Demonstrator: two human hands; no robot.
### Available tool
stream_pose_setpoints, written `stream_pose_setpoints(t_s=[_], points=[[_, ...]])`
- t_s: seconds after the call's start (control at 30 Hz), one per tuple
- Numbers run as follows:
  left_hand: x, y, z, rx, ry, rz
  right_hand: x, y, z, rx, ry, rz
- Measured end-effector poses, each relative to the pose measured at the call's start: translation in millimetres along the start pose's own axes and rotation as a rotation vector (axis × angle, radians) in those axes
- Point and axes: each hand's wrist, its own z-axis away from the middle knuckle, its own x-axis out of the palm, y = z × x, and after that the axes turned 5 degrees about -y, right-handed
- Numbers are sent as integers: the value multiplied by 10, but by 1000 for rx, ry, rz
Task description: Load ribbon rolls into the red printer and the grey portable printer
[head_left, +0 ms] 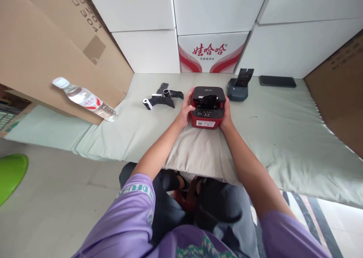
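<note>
Head view: a pale green padded mat [283, 137] spreads beneath and beyond the fingers, backed by white boxes [215, 8] and cardboard panels [42, 46]. Between both sets of fingers sits a red-and-black label printer [208, 107], lid apparently raised. Left hand [185, 112] clasps its left flank, fingers curled against the casing; right hand [227, 116] presses the right flank likewise. The step in hand appears to be steadying the printer; a next move would likely call for freeing one hand. Beyond the left fingertips lie black parts [164, 98]; beyond the right, a grey device [238, 88] and phone [277, 81]. Far left, a water bottle [85, 98].
</note>
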Motion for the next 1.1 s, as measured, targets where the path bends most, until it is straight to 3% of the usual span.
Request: stream_pose_setpoints(t_s=[0.13,0.33,0.67,0.93,1.1], points=[[-30,-54,-19,64,-21,42,3,51,-26,86,72,-201],[-32,-38,-22,49,-6,22,-28,14,-15,128,30,-65],[-38,-42,-13,19,-19,33,-53,-16,-19,118,66,-138],[-55,-21,-14,36,-22,-1,-70,-29,-26,135,15,46],[-25,5,-3,18,30,35,-58,-147,-9,186,13,21]])
